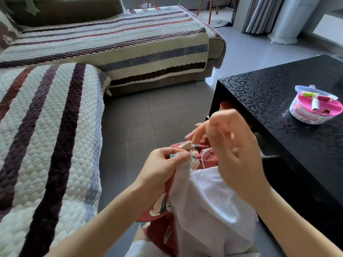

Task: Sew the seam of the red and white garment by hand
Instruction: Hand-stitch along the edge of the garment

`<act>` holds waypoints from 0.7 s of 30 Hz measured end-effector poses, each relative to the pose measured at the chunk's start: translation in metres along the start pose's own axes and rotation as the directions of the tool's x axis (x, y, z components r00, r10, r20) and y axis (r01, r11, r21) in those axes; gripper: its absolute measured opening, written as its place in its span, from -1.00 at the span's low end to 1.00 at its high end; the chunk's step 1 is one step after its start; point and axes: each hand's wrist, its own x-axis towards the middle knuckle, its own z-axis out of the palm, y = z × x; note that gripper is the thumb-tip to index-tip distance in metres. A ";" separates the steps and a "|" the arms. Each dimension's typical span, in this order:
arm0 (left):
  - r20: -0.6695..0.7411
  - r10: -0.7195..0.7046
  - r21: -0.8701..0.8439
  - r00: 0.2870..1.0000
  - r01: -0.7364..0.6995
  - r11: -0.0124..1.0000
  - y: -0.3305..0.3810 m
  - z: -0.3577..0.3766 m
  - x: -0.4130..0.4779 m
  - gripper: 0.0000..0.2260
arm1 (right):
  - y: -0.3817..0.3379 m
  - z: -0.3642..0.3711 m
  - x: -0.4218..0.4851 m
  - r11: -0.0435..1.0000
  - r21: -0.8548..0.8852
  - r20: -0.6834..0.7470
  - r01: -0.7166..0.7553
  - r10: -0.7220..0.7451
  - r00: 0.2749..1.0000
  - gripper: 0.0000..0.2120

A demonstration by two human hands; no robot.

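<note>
while the left hand [159, 165] is pinching the folded edge of the red and white garment [204, 197] between thumb and curled fingers, the right hand [233, 143] is hovering just above that edge, smeared by motion. its fingertips [193, 135] are pointing down at the seam [189, 152], but whether they are closed on a needle or thread i cannot tell, and no needle is showing. the garment is lying bunched in the lap, white cloth uppermost, red printed cloth showing beneath and at the held edge. this is looking like a stitch being placed or drawn through. doing it well is asking for both layers to be held flat and aligned right beside the entry point, with small even stitches and the thread pulled snug — not so tight that the seam is puckering. a round sewing box [315, 108] is sitting on the black table [269, 93], well apart from the hands.
</note>
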 end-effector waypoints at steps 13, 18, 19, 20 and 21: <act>0.081 -0.142 -0.063 0.986 0.148 0.987 0.021 -0.039 0.022 -0.93 | 0.005 -0.057 0.037 0.742 0.575 0.046 -0.345 0.392 0.919 -0.88; 0.167 -0.229 -0.061 0.959 0.242 0.968 0.041 -0.052 0.031 -0.89 | 0.015 -0.068 0.045 0.828 0.404 -0.069 -0.388 0.451 0.890 -0.92; 0.178 -0.231 -0.085 0.956 0.249 0.965 0.047 -0.054 0.032 -0.88 | 0.019 -0.068 0.045 0.843 0.351 -0.091 -0.408 0.465 0.881 -0.88; 0.198 -0.223 -0.104 0.954 0.247 0.963 0.054 -0.057 0.034 -0.90 | 0.023 -0.066 0.045 0.853 0.301 -0.110 -0.427 0.476 0.873 -0.82; 0.230 -0.211 -0.119 0.950 0.243 0.963 0.060 -0.060 0.036 -0.92 | 0.027 -0.065 0.045 0.857 0.261 -0.121 -0.445 0.487 0.865 -0.78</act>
